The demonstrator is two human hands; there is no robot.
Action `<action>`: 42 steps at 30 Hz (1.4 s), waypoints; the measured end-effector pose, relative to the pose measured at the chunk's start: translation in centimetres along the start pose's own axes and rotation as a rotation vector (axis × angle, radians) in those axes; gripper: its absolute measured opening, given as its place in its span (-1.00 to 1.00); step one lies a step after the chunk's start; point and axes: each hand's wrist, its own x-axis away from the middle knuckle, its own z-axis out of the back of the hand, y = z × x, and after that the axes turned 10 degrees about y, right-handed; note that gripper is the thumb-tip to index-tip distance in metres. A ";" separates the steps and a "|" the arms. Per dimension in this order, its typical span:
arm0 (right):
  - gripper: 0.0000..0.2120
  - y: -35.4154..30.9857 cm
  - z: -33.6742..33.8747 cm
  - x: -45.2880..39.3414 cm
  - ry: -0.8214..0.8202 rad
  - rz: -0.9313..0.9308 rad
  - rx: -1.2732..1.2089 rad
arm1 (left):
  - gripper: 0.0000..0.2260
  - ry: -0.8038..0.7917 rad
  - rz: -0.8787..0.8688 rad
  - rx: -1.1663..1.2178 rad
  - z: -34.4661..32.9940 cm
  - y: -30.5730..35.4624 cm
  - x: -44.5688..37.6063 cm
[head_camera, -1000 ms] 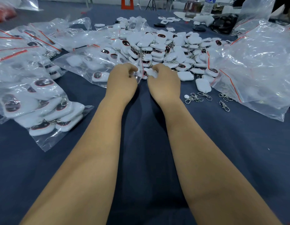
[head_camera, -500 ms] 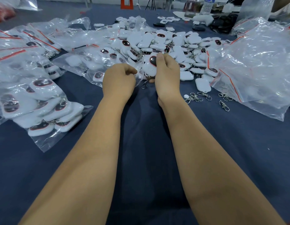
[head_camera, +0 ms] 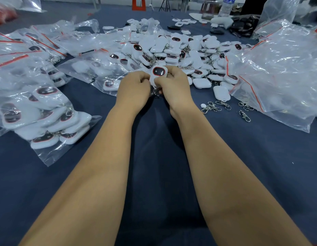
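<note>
**Both hands closing on one white fob**

Since half a second ago, the right hand [head_camera: 173, 86] is curling fingers that were standing straight behind the white fob [head_camera: 158, 73], and the left hand [head_camera: 134, 89] is edging in from the left to meet it.

Head view: the white fob is standing upright between the two hands, just above the middle of the table [head_camera: 260, 166], with its dark, red-rimmed window facing the camera. The right hand is grasping it, fingers wrapping over the top right corner and the thumb pressing on the lower front. The left hand is clenching against the fob's lower left edge and seems to be pinching it there, though its fingertips are hiding behind the knuckles. A metal clasp [head_camera: 156, 94] is hanging below the fob, between the two wrists.

Just behind the hands, a heap of fobs [head_camera: 180, 48] is spreading toward the far edge of the table. Clear bags [head_camera: 38, 110] filled with fobs are lying along the left edge, the nearest one reaching toward the near left corner. A large clear bag [head_camera: 278, 77] is slumping along the right edge. Loose clasps [head_camera: 216, 106] are lying on the blue cloth between that bag and the right forearm. A bottle [head_camera: 227, 6] is standing at the far edge.
</note>
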 end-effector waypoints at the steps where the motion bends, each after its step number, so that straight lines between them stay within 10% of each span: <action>1: -0.69 0.0 0.0 0.0 -0.002 0.003 0.002 | -0.74 0.002 0.018 0.024 0.0 0.0 0.0; 11: -0.71 0.5 0.2 -0.1 -0.072 0.051 0.021 | -0.74 -0.016 0.235 0.355 0.7 1.2 0.3; 42: -0.84 -0.3 0.2 0.3 -0.042 0.007 -0.029 | -0.85 -0.036 0.170 0.283 0.2 1.1 0.3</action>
